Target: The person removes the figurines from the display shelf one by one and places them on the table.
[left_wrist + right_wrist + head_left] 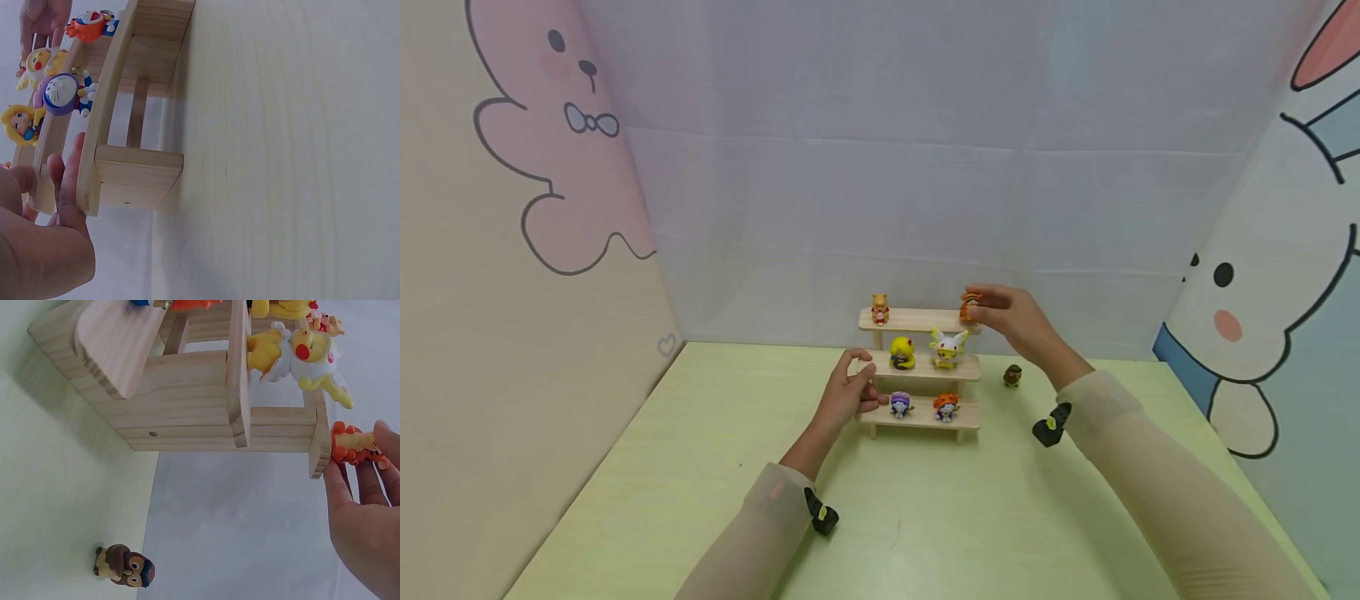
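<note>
A three-tier wooden display stand (917, 365) stands on the table with small figurines on its steps. My right hand (1009, 315) pinches an orange tiger figurine (355, 444) at the right end of the top step; its base meets the wood. My left hand (844, 390) holds the stand's left end, thumb and fingers about the middle step's edge. A yellow bear figurine (880, 309) is at the top left. On the middle step are a yellow-haired figurine (902, 353) and a white-and-yellow one (947, 349). Purple-hooded (900, 405) and orange-hooded (946, 407) figurines occupy the bottom step.
A brown owl figurine (1012, 376) stands on the pale yellow table (880, 525), right of the stand. A pale curtain (880, 183) hangs close behind the stand. Cartoon-printed panels flank the table on both sides.
</note>
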The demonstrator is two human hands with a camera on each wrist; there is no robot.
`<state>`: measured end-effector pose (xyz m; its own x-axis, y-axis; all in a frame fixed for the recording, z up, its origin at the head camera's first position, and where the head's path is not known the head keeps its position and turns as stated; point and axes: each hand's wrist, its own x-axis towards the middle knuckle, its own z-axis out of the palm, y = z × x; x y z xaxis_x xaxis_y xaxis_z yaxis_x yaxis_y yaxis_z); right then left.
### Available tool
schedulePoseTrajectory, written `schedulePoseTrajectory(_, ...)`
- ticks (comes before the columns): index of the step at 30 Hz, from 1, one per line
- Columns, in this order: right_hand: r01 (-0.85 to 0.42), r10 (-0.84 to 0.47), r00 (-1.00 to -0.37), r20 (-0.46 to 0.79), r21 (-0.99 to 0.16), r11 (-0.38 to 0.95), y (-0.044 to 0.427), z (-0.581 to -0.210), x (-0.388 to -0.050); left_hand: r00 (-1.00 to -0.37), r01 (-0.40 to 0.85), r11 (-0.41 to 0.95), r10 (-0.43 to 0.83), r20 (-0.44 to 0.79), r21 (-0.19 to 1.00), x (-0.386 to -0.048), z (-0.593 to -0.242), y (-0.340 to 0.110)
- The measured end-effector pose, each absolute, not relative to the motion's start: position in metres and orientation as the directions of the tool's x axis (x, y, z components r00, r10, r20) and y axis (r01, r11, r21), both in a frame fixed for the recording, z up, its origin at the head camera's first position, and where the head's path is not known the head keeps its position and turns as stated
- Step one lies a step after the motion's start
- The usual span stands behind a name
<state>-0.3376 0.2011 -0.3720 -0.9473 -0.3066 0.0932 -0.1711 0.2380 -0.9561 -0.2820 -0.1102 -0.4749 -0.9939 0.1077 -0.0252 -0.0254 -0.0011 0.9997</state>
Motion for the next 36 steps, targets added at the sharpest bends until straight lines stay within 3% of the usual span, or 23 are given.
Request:
schedulePoseTrajectory(26, -0.167, -0.253, -0.963, 0.089, -0.937, 0.308, 0.224, -0.376, -0.322, -0.995, -0.022, 0.001, 0.093, -0.022, 1.0, -0.279, -0.471, -0.11)
schedulePoseTrajectory(36, -0.15, -0.26, -0.962, 0.082, -0.955, 0.255, 0.235, -0.384, -0.32, -0.995, -0.034, 0.003, 0.091, -0.034, 0.999, -0.277, -0.469, -0.111)
